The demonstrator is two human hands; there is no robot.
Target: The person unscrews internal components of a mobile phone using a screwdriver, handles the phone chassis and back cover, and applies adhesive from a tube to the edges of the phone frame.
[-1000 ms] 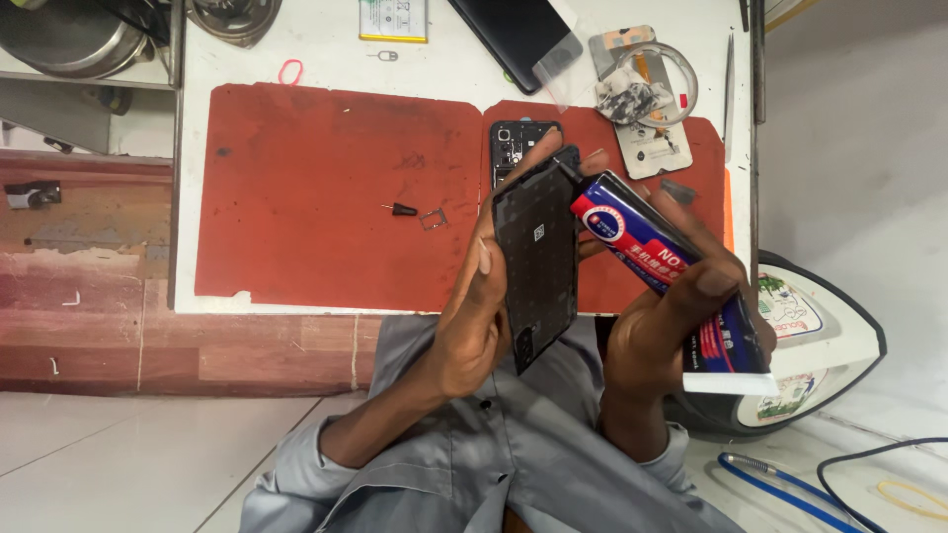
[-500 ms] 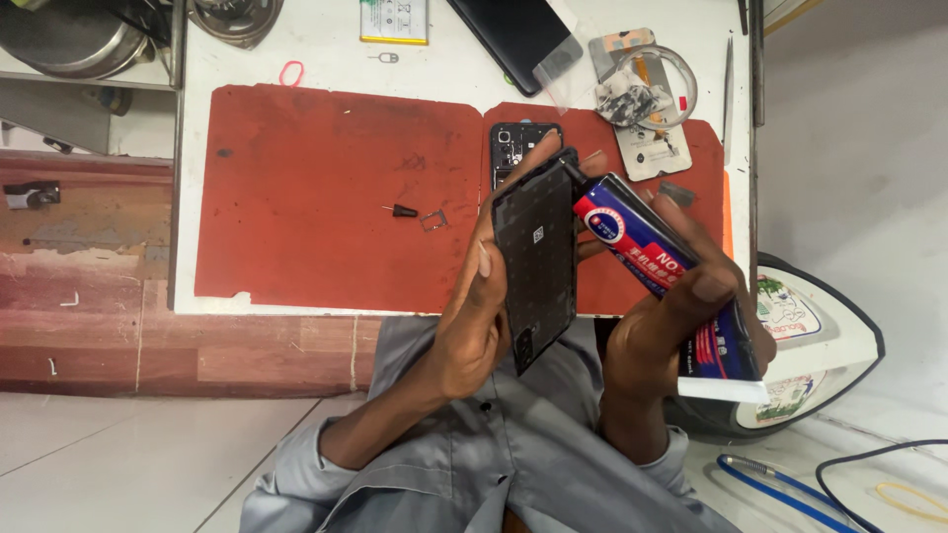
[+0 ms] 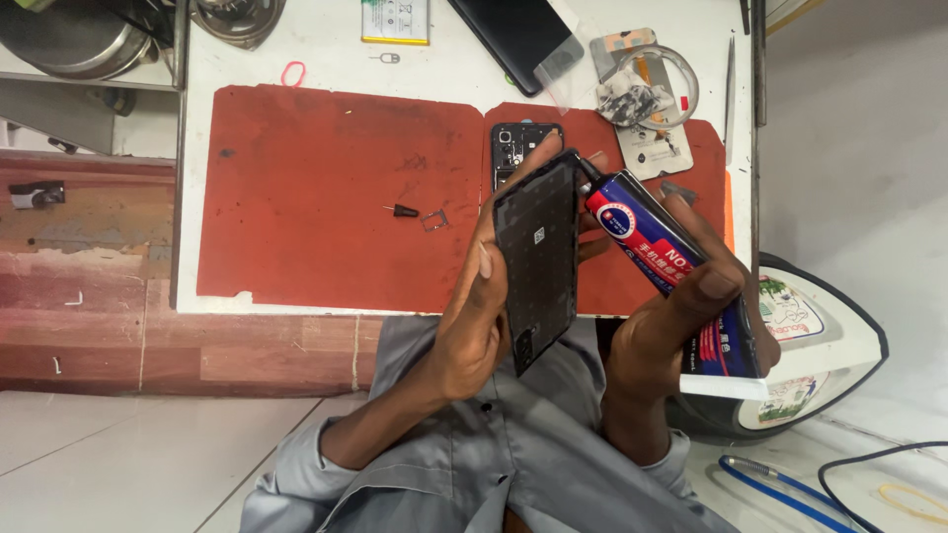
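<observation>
The left hand grips a black rectangular plastic phone back cover upright over the near edge of the red work mat, while the right hand squeezes a blue-and-red glue tube with its nozzle touching the cover's far right corner, so gluing seems barely begun.

Glue tube right of phone back cover, above mat.

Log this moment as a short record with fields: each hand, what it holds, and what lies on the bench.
left hand: holds a dark phone back cover, tilted, inner side up
right hand: grips a glue tube, its nozzle at the cover's upper edge
mat: red, on the white bench
on mat: phone body, black bit, small tray
on bench: dark phone, ring of parts
</observation>
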